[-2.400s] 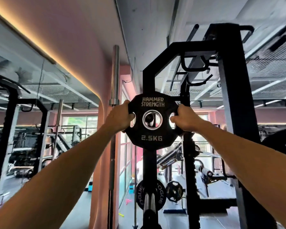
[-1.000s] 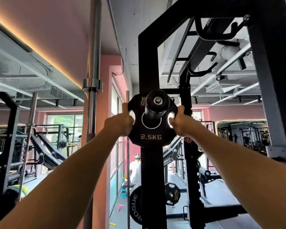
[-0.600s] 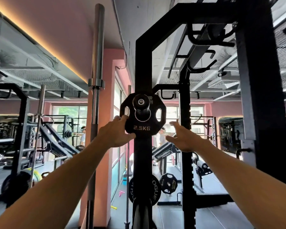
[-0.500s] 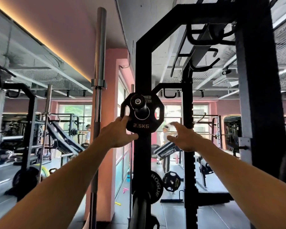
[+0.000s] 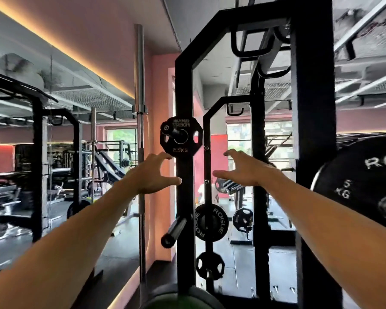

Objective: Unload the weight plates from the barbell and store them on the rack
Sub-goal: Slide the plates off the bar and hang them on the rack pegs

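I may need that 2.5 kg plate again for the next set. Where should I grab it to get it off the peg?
Probably by its two side cut-outs, one hand from each side. The 2.5KG plate hangs flat against the upright on a storage peg pointing toward you, so hook fingers through the slots and draw it straight back.

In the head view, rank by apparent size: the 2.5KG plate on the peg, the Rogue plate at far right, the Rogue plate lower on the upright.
1. Rogue plate at far right, though nearness to the camera inflates it.
2. 2.5KG plate and lower Rogue plate: similar, not ranked.

black 2.5kg plate (image 5: 181, 136) hangs upright on a peg (image 5: 173, 131) of the black rack upright (image 5: 184, 186).
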A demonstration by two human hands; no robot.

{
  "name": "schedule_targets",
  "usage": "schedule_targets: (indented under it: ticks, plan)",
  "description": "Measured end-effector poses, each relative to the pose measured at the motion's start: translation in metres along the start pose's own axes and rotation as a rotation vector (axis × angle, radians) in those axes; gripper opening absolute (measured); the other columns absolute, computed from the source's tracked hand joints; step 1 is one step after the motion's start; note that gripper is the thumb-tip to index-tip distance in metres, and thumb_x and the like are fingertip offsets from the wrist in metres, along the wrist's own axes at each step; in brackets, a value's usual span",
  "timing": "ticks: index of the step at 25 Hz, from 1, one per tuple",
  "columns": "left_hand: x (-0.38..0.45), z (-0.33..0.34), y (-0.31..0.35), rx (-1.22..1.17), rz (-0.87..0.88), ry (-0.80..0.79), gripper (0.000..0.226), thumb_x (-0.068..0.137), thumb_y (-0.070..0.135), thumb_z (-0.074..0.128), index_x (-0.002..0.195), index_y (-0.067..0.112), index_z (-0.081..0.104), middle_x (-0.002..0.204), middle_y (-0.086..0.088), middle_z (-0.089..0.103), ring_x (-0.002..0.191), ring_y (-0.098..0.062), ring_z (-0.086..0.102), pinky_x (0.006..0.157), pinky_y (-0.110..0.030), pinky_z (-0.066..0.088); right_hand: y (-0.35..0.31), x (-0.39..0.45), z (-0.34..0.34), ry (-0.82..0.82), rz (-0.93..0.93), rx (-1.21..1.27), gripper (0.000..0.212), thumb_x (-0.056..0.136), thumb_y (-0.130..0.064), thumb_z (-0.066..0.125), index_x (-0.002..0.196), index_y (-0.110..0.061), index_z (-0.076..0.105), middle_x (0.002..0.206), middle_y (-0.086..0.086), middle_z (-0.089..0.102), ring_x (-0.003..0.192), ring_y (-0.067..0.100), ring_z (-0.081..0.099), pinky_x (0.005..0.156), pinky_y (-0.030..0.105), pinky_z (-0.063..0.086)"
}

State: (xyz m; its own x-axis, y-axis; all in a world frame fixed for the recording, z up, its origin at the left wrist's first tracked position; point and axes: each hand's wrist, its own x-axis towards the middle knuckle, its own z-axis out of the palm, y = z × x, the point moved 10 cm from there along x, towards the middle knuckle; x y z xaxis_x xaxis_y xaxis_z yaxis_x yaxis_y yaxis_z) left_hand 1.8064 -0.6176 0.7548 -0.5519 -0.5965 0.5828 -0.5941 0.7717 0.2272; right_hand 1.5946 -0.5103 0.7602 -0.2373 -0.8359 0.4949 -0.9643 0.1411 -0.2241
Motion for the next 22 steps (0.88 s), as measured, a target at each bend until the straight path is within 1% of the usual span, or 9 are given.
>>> schedule_targets:
  ticks: [4,6,9,12,15,19,22]
  plan:
    - [-0.058,-0.023,0.045,-0.025,-0.032,-0.006,0.082,0.073,0.064,0.070,0.139,0.030,0.037,0.148,-0.008,0.035,0.121,-0.028,0.050,0.103,-0.047,0.041,0.001,-0.067,-0.018,-0.025,0.007,0.026,0.088,0.077,-0.068,0.060,0.147,-0.029,0.024,0.152,0.007,0.028,0.131,0.030,0.044,0.106,0.048,0.038]
    - [-0.093,-0.025,0.067,-0.042,-0.041,-0.016,0.082,0.072,0.066,0.069,0.138,0.031,0.037,0.148,-0.008,0.034,0.123,-0.029,0.049,0.104,-0.048,0.040,0.001,-0.109,-0.025,-0.048,0.002,0.032,0.087,0.078,-0.066,0.061,0.147,-0.028,0.024,0.153,0.007,0.028,0.132,0.030,0.043,0.107,0.048,0.037]
    - [-0.149,-0.027,0.107,-0.071,-0.044,-0.032,0.083,0.070,0.068,0.069,0.138,0.032,0.037,0.150,-0.009,0.032,0.128,-0.031,0.045,0.106,-0.048,0.038,0.010,-0.180,-0.042,-0.087,0.026,0.016,0.089,0.076,-0.068,0.061,0.146,-0.029,0.023,0.151,0.005,0.031,0.130,0.030,0.044,0.106,0.048,0.038]
    - [-0.188,-0.028,0.149,-0.101,-0.048,-0.053,0.087,0.067,0.072,0.068,0.138,0.033,0.036,0.147,-0.010,0.036,0.128,-0.031,0.045,0.107,-0.049,0.037,0.024,-0.236,-0.070,-0.098,0.043,0.016,0.088,0.076,-0.067,0.062,0.146,-0.029,0.024,0.149,0.006,0.034,0.130,0.029,0.044,0.107,0.045,0.037]
    - [-0.204,-0.027,0.197,-0.146,-0.018,-0.082,0.087,0.070,0.069,0.068,0.140,0.030,0.035,0.145,-0.012,0.037,0.129,-0.030,0.043,0.104,-0.042,0.038,0.047,-0.279,-0.103,-0.079,0.076,-0.005,0.089,0.074,-0.069,0.061,0.145,-0.029,0.026,0.150,0.004,0.034,0.132,0.028,0.043,0.108,0.048,0.036]
    - [-0.217,-0.012,0.262,-0.159,0.028,-0.117,0.087,0.069,0.070,0.068,0.139,0.032,0.035,0.146,-0.010,0.035,0.125,-0.030,0.045,0.099,-0.041,0.040,0.099,-0.327,-0.145,-0.058,0.166,-0.048,0.093,0.066,-0.076,0.058,0.143,-0.033,0.028,0.148,0.005,0.037,0.132,0.030,0.043,0.108,0.051,0.035]
    - [-0.211,-0.001,0.306,-0.169,0.063,-0.131,0.089,0.068,0.072,0.067,0.140,0.029,0.036,0.147,-0.010,0.036,0.126,-0.029,0.046,0.102,-0.041,0.039,0.142,-0.356,-0.172,-0.036,0.227,-0.046,0.096,0.060,-0.081,0.056,0.141,-0.036,0.030,0.146,0.003,0.039,0.128,0.029,0.047,0.106,0.050,0.037]
